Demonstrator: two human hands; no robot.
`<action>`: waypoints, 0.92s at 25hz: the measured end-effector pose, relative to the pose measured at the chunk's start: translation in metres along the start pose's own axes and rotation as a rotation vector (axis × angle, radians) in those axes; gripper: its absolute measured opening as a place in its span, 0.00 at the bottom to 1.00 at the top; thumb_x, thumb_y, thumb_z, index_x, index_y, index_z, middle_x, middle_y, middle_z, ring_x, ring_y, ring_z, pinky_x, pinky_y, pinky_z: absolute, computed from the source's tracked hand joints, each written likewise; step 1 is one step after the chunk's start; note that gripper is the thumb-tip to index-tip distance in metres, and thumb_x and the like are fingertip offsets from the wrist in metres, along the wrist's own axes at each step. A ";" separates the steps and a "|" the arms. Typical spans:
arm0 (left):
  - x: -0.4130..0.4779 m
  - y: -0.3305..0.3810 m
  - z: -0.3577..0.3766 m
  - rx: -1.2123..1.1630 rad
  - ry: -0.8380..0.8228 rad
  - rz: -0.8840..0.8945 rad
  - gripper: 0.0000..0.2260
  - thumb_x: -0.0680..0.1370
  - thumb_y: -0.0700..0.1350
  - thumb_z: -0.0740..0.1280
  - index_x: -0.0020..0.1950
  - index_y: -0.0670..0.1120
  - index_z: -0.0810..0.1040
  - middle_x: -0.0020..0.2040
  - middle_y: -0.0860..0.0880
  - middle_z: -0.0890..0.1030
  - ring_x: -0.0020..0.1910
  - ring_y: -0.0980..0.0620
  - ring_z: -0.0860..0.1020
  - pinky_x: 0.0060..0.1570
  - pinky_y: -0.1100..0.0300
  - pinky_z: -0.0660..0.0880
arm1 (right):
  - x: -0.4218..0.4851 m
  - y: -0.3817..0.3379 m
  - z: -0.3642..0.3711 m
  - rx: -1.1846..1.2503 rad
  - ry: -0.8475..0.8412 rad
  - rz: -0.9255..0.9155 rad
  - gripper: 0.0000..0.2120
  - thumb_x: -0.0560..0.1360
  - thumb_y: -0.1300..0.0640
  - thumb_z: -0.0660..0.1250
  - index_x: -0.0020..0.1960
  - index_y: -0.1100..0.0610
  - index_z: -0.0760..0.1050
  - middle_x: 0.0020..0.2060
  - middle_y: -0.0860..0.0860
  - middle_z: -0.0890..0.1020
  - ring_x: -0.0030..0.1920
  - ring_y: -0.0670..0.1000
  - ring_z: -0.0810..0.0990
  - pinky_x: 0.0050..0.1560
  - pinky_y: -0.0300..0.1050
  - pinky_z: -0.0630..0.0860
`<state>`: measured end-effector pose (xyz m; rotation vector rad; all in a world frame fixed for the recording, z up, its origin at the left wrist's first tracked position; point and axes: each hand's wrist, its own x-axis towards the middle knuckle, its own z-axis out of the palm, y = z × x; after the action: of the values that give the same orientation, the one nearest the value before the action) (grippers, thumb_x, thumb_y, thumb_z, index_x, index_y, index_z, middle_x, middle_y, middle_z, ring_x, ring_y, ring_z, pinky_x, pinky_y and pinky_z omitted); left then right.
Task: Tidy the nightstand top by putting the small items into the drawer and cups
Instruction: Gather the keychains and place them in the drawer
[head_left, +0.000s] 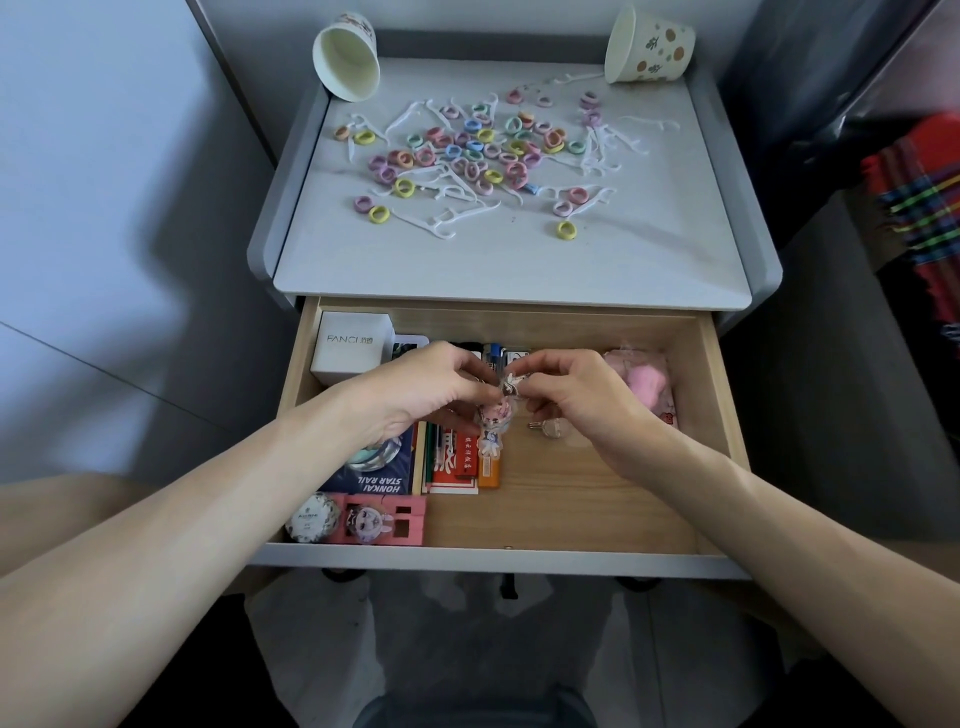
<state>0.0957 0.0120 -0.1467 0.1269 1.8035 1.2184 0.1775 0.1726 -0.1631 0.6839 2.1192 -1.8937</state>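
Note:
Over the open wooden drawer (571, 499), my left hand (421, 389) and my right hand (576, 395) together pinch small clear acrylic charms (496, 415) with cartoon figures, held just above the drawer's contents. On the grey nightstand top (519, 260) lie several pastel hair ties (483, 150) mixed with several white floss picks (457, 218). Two paper cups lie tipped on their sides at the back corners: a left cup (347, 57) and a right cup (649, 47) with a leaf and dot pattern.
The drawer holds a white box (353, 348), a blue booklet (379, 478), an orange lighter (490, 470), a pink packet (647, 384), a pink card with badges (384, 525) and a small key-like piece (545, 426). A wall stands left; striped fabric (919, 197) hangs right.

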 end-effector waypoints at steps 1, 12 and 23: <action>0.000 0.000 -0.001 -0.007 0.029 0.010 0.07 0.76 0.35 0.71 0.53 0.39 0.80 0.45 0.41 0.83 0.44 0.47 0.82 0.44 0.54 0.83 | 0.000 0.001 0.001 -0.060 0.000 -0.031 0.06 0.73 0.62 0.69 0.44 0.53 0.83 0.31 0.50 0.80 0.34 0.48 0.76 0.40 0.49 0.73; 0.001 -0.001 0.000 -0.043 0.140 0.052 0.07 0.79 0.33 0.66 0.52 0.43 0.79 0.43 0.43 0.81 0.38 0.50 0.83 0.34 0.60 0.81 | 0.000 0.007 0.009 -0.181 -0.027 -0.131 0.12 0.71 0.55 0.76 0.53 0.53 0.80 0.37 0.51 0.81 0.33 0.44 0.80 0.34 0.37 0.75; 0.002 0.002 -0.014 0.194 0.063 -0.023 0.03 0.79 0.39 0.69 0.50 0.41 0.82 0.40 0.46 0.82 0.32 0.55 0.80 0.32 0.64 0.79 | -0.005 0.007 0.002 -0.041 -0.216 -0.024 0.08 0.80 0.62 0.64 0.57 0.61 0.78 0.47 0.56 0.83 0.40 0.49 0.83 0.42 0.44 0.83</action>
<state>0.0841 0.0045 -0.1454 0.1795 1.9708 1.0398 0.1848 0.1698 -0.1669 0.4261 2.0325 -1.8378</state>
